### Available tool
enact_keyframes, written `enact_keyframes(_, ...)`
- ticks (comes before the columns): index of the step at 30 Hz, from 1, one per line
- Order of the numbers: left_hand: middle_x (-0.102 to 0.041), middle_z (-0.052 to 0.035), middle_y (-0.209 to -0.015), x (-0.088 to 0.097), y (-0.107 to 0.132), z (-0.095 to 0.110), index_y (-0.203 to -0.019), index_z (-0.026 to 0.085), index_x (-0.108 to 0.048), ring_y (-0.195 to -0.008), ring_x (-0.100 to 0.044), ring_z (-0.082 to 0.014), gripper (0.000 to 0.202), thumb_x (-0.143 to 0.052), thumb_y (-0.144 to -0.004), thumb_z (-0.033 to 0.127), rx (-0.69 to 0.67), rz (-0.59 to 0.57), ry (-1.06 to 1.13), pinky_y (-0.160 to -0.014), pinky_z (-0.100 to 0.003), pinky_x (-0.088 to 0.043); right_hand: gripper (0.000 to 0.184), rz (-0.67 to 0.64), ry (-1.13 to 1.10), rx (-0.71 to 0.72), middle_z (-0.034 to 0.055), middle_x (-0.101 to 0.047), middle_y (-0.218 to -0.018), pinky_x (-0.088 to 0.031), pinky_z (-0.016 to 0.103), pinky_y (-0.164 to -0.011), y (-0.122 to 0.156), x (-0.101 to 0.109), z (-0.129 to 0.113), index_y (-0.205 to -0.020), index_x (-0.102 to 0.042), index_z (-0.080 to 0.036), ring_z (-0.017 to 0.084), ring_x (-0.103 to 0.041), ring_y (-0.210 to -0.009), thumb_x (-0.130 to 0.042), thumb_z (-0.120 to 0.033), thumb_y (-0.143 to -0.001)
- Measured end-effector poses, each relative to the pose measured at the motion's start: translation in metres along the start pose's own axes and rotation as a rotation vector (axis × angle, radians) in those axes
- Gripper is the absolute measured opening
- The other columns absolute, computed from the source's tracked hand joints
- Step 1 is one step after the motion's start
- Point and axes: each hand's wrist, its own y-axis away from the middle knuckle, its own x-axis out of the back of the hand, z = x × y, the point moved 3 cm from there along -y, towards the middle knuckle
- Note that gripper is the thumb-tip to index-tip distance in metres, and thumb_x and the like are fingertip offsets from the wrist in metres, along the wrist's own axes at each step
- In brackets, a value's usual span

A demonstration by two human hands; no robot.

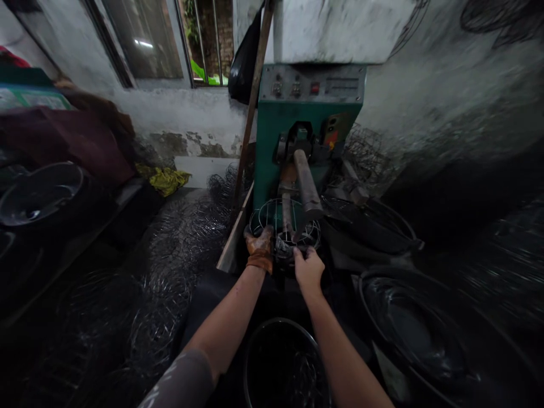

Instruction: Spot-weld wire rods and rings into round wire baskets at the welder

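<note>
We are gripping the wire guard (284,222) with our gloved left hand (259,247) and bare right hand (308,267), positioning it under the green machine's (306,113) rods, likely needing alignment next.

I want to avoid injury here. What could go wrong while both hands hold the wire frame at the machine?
The bare right hand sits just under the machine's metal arm, so its fingers might be pinched. The wire frame could scratch that ungloved hand. Only the left hand wears a glove.

Machine arm (306,184) blocks from above, wire piles (170,272) left, tubs (408,317) right (tight w/ both hands).
</note>
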Motion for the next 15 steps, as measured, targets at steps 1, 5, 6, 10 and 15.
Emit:
enact_keyframes(1,-0.072,-0.0081,-0.105,0.0001,0.0001,0.0005,-0.144,0.024,-0.050,-0.084,-0.071,-0.0198,0.072,-0.086,-0.081,0.024,0.007,0.011,0.001,-0.072,-0.030,-0.056,0.032,-0.012,-0.008,-0.005,0.0089,-0.073,-0.071,-0.052,0.037,-0.070,-0.0002,-0.0015,0.0020,-0.077,-0.058,-0.026,0.028,-0.070,-0.071,-0.054,-0.057,-0.079)
enact_keyframes(5,-0.072,-0.0096,-0.107,0.0008,-0.0023,0.0008,-0.147,0.022,-0.048,-0.089,-0.072,-0.0211,0.077,-0.086,-0.080,0.019,-0.002,0.042,0.008,-0.073,-0.029,-0.057,0.035,-0.026,-0.041,0.008,0.0104,-0.074,-0.076,-0.053,0.038,-0.072,0.0000,-0.0046,0.0063,-0.083,-0.060,-0.024,0.029,-0.071,-0.072,-0.052,-0.059,-0.080)
enact_keyframes(6,-0.072,-0.0097,-0.107,0.0007,-0.0031,0.0005,-0.147,0.022,-0.048,-0.090,-0.072,-0.0212,0.077,-0.085,-0.079,0.018,-0.006,0.046,0.014,-0.073,-0.029,-0.057,0.036,-0.022,-0.037,0.019,0.0107,-0.074,-0.077,-0.053,0.038,-0.073,0.0002,-0.0046,0.0062,-0.083,-0.060,-0.024,0.029,-0.072,-0.073,-0.052,-0.059,-0.080)
enact_keyframes(10,-0.073,-0.0087,-0.104,0.0001,-0.0028,0.0009,-0.145,0.021,-0.051,-0.087,-0.072,-0.0214,0.076,-0.086,-0.078,0.018,-0.004,0.059,-0.017,-0.071,-0.029,-0.057,0.034,-0.012,0.015,0.060,0.0120,-0.074,-0.077,-0.053,0.038,-0.075,0.0008,-0.0029,0.0032,-0.080,-0.059,-0.025,0.030,-0.072,-0.076,-0.050,-0.058,-0.081)
enact_keyframes(15,-0.072,-0.0075,-0.098,0.0015,0.0031,0.0054,-0.144,0.018,-0.053,-0.079,-0.070,-0.0201,0.074,-0.086,-0.077,0.017,-0.004,0.099,-0.043,-0.064,-0.028,-0.053,0.032,-0.010,0.080,0.093,0.0130,-0.073,-0.077,-0.052,0.038,-0.076,0.0000,-0.0002,-0.0007,-0.079,-0.059,-0.025,0.031,-0.072,-0.079,-0.048,-0.055,-0.082)
